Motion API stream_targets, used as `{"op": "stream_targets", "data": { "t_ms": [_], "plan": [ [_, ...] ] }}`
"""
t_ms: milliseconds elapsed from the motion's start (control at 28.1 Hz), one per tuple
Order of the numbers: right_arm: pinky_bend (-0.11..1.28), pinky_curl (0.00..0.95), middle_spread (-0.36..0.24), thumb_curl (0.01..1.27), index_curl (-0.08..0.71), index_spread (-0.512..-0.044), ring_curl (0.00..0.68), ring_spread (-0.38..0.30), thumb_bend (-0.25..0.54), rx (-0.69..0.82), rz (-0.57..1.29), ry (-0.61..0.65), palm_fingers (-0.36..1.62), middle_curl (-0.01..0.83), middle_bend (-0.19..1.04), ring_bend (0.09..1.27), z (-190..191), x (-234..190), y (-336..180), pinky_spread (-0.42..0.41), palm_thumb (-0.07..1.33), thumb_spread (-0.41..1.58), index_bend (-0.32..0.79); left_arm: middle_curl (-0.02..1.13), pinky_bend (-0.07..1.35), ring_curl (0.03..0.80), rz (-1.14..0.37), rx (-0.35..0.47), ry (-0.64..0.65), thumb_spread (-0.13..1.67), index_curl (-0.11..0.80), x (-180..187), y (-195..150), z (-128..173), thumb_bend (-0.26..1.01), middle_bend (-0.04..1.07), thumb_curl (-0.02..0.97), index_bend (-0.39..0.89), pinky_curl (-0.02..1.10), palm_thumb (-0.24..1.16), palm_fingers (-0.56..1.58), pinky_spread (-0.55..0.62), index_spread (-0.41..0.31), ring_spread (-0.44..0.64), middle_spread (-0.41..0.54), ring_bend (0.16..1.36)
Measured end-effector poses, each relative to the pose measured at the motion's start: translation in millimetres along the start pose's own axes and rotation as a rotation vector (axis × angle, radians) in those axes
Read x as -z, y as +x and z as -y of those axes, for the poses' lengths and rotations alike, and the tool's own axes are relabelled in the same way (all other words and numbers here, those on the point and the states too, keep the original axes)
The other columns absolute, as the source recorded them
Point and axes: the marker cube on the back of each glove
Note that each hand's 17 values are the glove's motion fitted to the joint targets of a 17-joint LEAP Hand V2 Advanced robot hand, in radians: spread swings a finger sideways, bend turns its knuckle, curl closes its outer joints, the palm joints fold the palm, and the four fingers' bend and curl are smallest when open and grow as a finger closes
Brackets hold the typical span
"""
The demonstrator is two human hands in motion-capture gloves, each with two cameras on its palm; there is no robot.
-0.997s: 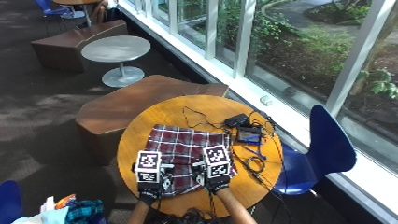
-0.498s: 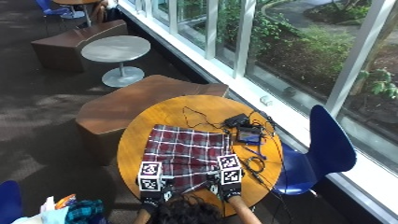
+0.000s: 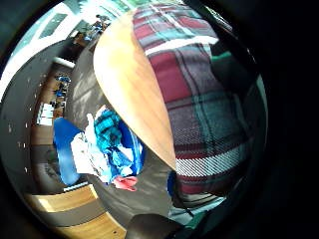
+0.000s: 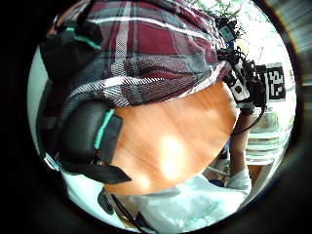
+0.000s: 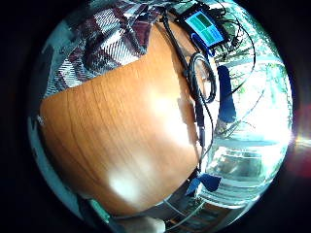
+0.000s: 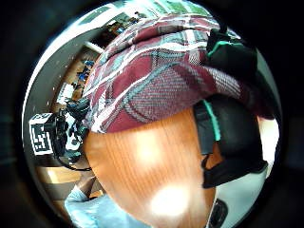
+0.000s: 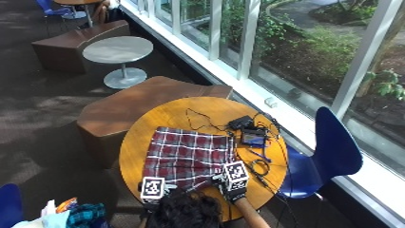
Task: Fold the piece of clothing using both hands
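Both hands are at the near hem of the plaid garment (image 7: 188, 157), spread flat on the round surface (image 7: 142, 137). The left hand (image 7: 152, 190) and right hand (image 7: 234, 180) each pinch the hem with curled fingers (image 6: 230, 57). Next, likely, lift the hem and carry it toward the far edge.

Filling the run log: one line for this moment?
red plaid garment flat on round wooden table | left hand grips near edge | right hand grips near edge

Round wooden table (image 7: 168, 116): plaid garment (image 7: 187, 156) lies flat near-centre; phone (image 7: 254, 138), black box (image 7: 240, 123), cables (image 7: 259, 167) at right.
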Motion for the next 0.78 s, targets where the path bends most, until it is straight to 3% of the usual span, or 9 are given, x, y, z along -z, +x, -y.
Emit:
{"op": "stream_targets", "data": {
  "t_ms": [178, 249, 356, 391, 427, 569, 676, 712, 783],
  "plan": [
    [0.0, 0.119, -0.161, 0.3, 0.366, -0.349, 0.267, -0.118, 0.228, 0.008, 0.087, 0.216, 0.87, 0.339, 0.36, 0.49, -6.2, 13.1, -0.8, 0.226, 0.64, 1.39, 0.46, 0.34, 0.46, 0.27, 0.027, 0.003, 0.256, 1.19, 0.344, 31.9, -11.1, -1.2, 0.11, 0.23, 0.29, 0.36, 0.29, 0.44, 1.03, -0.07, -0.242, -0.16, -0.2, 0.46],
    [0.0, 0.099, -0.184, 0.3, 0.364, -0.336, 0.302, -0.157, 0.233, 0.024, 0.133, 0.294, 1.05, 0.376, 0.47, 0.58, -13.3, 23.8, -4.2, 0.192, 0.66, 1.39, 0.41, 0.39, 0.45, 0.291, 0.028, -0.002, 0.289, 1.2, 0.337, 50.7, -16.6, -10.8, 0.12, 0.37, 0.293, 0.29, 0.3, 0.47, 1.26, -0.16, -0.269, -0.23, -0.254, 0.48],
    [0.09, 0.117, -0.201, 0.29, 0.372, -0.318, 0.377, -0.184, 0.232, 0.052, 0.167, 0.351, 1.25, 0.429, 0.59, 0.73, -22.2, 35.8, -3.2, 0.141, 0.67, 1.4, 0.31, 0.45, 0.59, 0.351, 0.138, -0.045, 0.32, 1.22, 0.321, 73.7, -34.3, -15.5, 0.12, 0.49, 0.294, 0.15, 0.36, 0.49, 1.51, -0.28, -0.292, -0.32, -0.316, 0.62],
    [0.08, 0.116, -0.207, 0.29, 0.388, -0.315, 0.382, -0.192, 0.233, 0.062, 0.176, 0.361, 1.2, 0.437, 0.6, 0.73, -24.0, 40.9, -1.6, 0.138, 0.68, 1.4, 0.33, 0.45, 0.59, 0.351, 0.147, -0.081, 0.335, 1.23, 0.33, 80.7, -35.0, -11.4, 0.12, 0.49, 0.293, 0.17, 0.36, 0.5, 1.46, -0.3, -0.299, -0.33, -0.324, 0.61],
    [0.26, 0.174, -0.204, 0.29, 0.367, -0.313, 0.419, -0.19, 0.236, 0.071, 0.186, 0.369, 1.36, 0.456, 0.63, 0.79, -24.7, 47.5, 0.1, 0.041, 0.68, 1.41, 0.23, 0.48, 0.65, 0.396, 0.136, -0.126, 0.349, 1.23, 0.319, 87.6, -32.5, -4.4, 0.11, 0.55, 0.292, 0.12, 0.39, 0.5, 1.56, -0.3, -0.305, -0.34, -0.337, 0.72],
    [0.44, 0.252, -0.2, 0.27, 0.382, -0.305, 0.47, -0.196, 0.225, 0.079, 0.207, 0.354, 1.44, 0.5, 0.7, 0.87, -10.3, 77.8, 6.8, -0.096, 0.66, 1.44, 0.18, 0.52, 0.74, 0.445, 0.186, -0.262, 0.356, 1.25, 0.334, 119.1, -30.8, 40.9, 0.11, 0.64, 0.29, 0.16, 0.43, 0.52, 1.52, -0.34, -0.322, -0.36, -0.367, 0.84],
    [0.46, 0.287, -0.195, 0.24, 0.422, -0.293, 0.498, -0.198, 0.158, 0.053, 0.177, 0.267, 1.5, 0.531, 0.74, 0.89, 23.1, 93.4, 13.8, -0.161, 0.56, 1.42, 0.31, 0.55, 0.79, 0.476, 0.298, -0.31, 0.456, 1.26, 0.355, 143.6, -35.3, 107.5, 0.1, 0.7, 0.286, 0.19, 0.46, 0.52, 1.49, -0.35, -0.332, -0.37, -0.379, 0.9],
    [0.47, 0.296, -0.192, 0.24, 0.434, -0.289, 0.507, -0.195, 0.147, 0.039, 0.163, 0.229, 1.51, 0.542, 0.76, 0.9, 38.1, 95.2, 17.0, -0.174, 0.55, 1.41, 0.35, 0.56, 0.8, 0.486, 0.293, -0.321, 0.438, 1.27, 0.363, 143.2, -34.1, 127.5, 0.1, 0.72, 0.285, 0.2, 0.47, 0.52, 1.48, -0.36, -0.338, -0.37, -0.381, 0.91],
    [0.48, 0.313, -0.191, 0.23, 0.453, -0.285, 0.523, -0.196, 0.135, 0.007, 0.139, 0.157, 1.5, 0.561, 0.79, 0.93, 70.1, 93.8, 23.4, -0.197, 0.54, 1.41, 0.39, 0.57, 0.83, 0.501, 0.217, -0.336, 0.26, 1.28, 0.377, 126.9, -28.9, 152.5, 0.09, 0.75, 0.283, 0.21, 0.49, 0.52, 1.46, -0.36, -0.344, -0.38, -0.387, 0.94]
  ]
}}
